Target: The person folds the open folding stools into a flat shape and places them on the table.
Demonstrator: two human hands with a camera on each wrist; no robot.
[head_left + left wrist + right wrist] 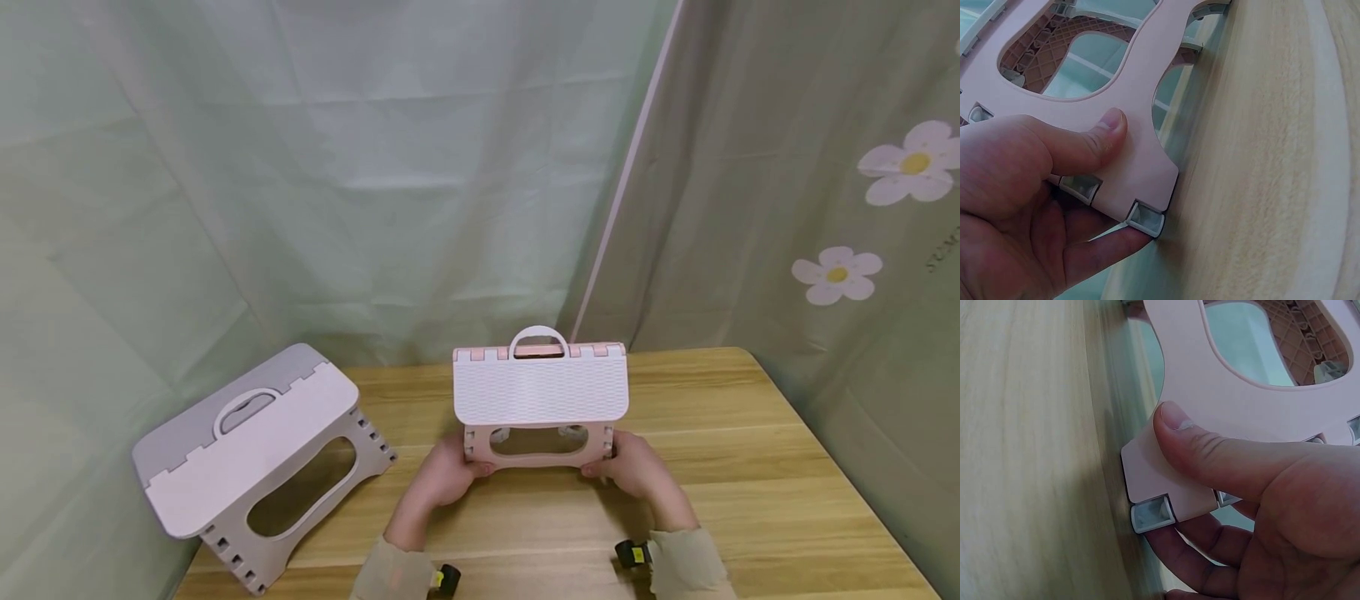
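Here, a gray stool (258,454) stands unfolded at the left of a wooden table (750,500). Beside it, a person's left hand (447,471) grips the left leg (1144,165) of a pink stool (540,408) at mid-table, its top (540,390) peaked, apparently part-way between folded and flat. The right hand (636,467) grips the right leg (1144,478). Levelling or closing that top looks left to do; which cannot be told.

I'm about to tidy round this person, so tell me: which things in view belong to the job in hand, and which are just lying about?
In the job:
pink-and-white stool, gripped by the left hand and right hand
wooden table beneath it

Seemingly just about:
grey-and-white stool at the left, untouched
curtains behind
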